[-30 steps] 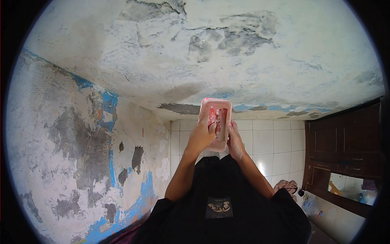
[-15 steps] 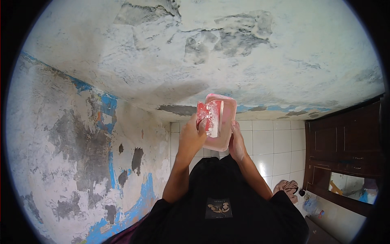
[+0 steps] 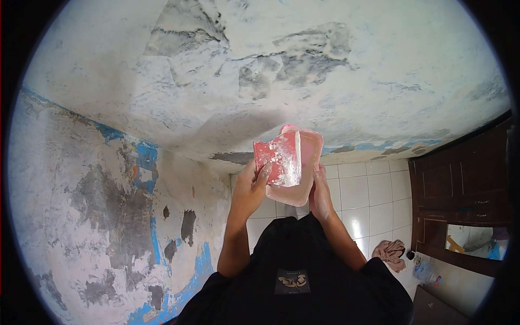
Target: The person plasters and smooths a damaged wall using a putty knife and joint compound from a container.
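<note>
Left hand (image 3: 250, 189) clamped on a pink putty scraper (image 3: 277, 161), blade laid against the pink tray (image 3: 303, 162), right hand (image 3: 320, 194) cupped under that tray just below the patched ceiling (image 3: 260, 70). Risk of wet filler sliding off the tilted blade onto the black shirt (image 3: 292, 271) below the tray; risk too of the tray tipping from that loose underside hold.

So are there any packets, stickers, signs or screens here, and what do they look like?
No packets, signs or screens show.
Patch on the black shirt: low middle, a small dark rectangle bearing a pale emblem.
Pink tray: no label, smeared with white paste; the right hand holds it, the left hand holds a pink scraper against it.
Plastic bottle: lower right on the floor, label too small to tell.
</note>
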